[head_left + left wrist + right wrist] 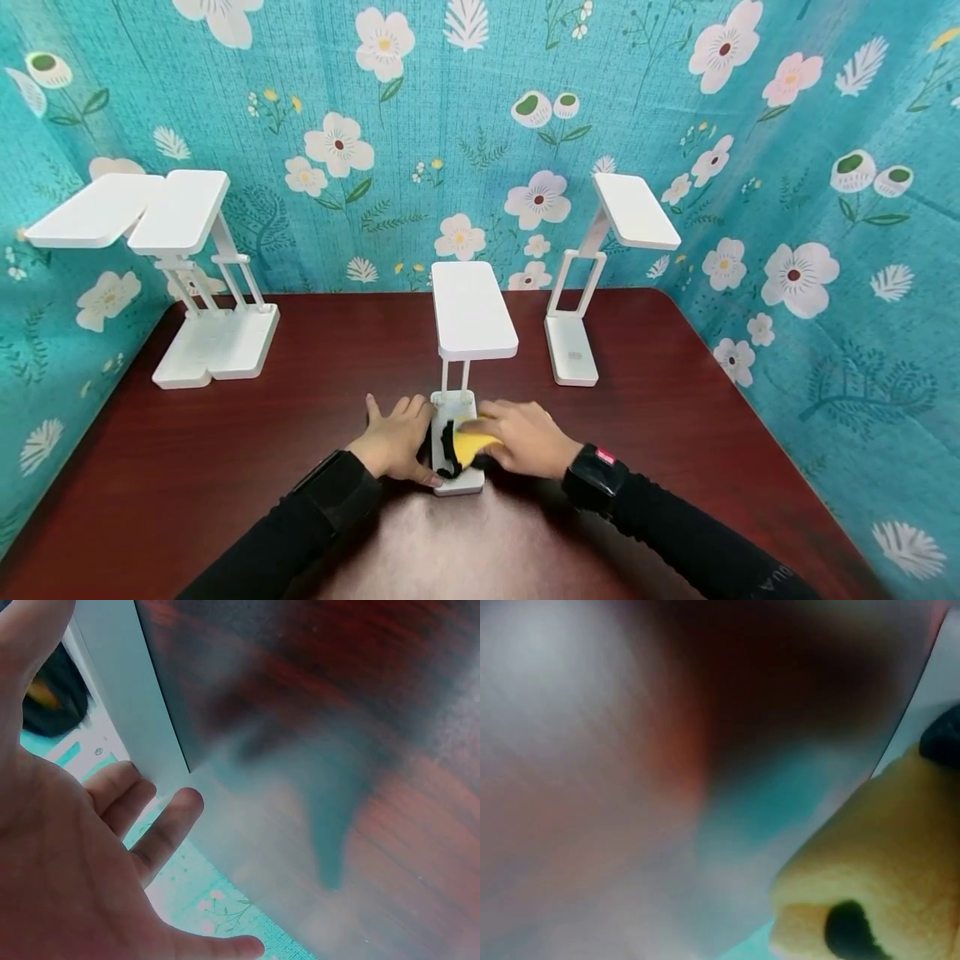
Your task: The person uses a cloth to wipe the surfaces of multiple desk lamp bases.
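Note:
A white folding desk lamp (pixel 474 312) stands upright in the middle of the table, its flat base toward me. My left hand (pixel 397 442) holds the left side of that base, thumb at the near end and fingers farther back. In the left wrist view some fingers of the left hand (pixel 75 847) are spread out beside the base's side (pixel 139 697). With my right hand (pixel 528 437) I grip a yellow cloth with black edging (pixel 470 443), pressed on the base. The right wrist view shows the bunched cloth (pixel 885 847) close up; the right fingers are out of sight there.
Two similar white lamps (pixel 180 212) stand side by side at the back left, their bases touching. Another white lamp (pixel 573 350) stands at the right rear. The dark red-brown table (pixel 360 333) is glossy, and a teal floral curtain (pixel 420 133) hangs behind it.

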### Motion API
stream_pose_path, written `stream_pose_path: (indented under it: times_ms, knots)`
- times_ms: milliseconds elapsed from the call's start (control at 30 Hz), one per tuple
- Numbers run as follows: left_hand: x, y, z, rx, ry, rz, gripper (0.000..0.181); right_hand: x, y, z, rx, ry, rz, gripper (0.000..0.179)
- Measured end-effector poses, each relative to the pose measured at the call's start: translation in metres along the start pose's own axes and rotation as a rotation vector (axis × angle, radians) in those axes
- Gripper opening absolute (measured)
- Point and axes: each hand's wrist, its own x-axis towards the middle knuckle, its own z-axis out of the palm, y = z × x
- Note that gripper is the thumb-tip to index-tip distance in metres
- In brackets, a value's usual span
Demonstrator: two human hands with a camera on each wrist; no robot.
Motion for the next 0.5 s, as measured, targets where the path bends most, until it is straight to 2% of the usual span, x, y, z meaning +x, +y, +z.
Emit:
stream_pose_path:
  times_ms: [133, 233, 333, 500]
  knots:
    - [0.0, 0.0, 0.001, -0.008, -0.013, 0.002, 0.096, -0.022, -0.014, -0.007, 0.055, 0.001, -0.098, 0.039]
    - [0.0, 0.0, 0.0, -0.002, -0.022, -0.004, 0.098, -0.026, -0.017, -0.008, 0.077, 0.004, -0.112, 0.038]
    - [0.001, 0.0, -0.001, 0.001, -0.025, -0.004, 0.098, -0.016, -0.011, -0.005, 0.052, 0.01, -0.075, 0.038]
    - [0.002, 0.0, 0.0, -0.002, -0.02, 0.005, 0.094, 0.005, 0.009, 0.004, 0.014, 0.008, 0.041, 0.036]
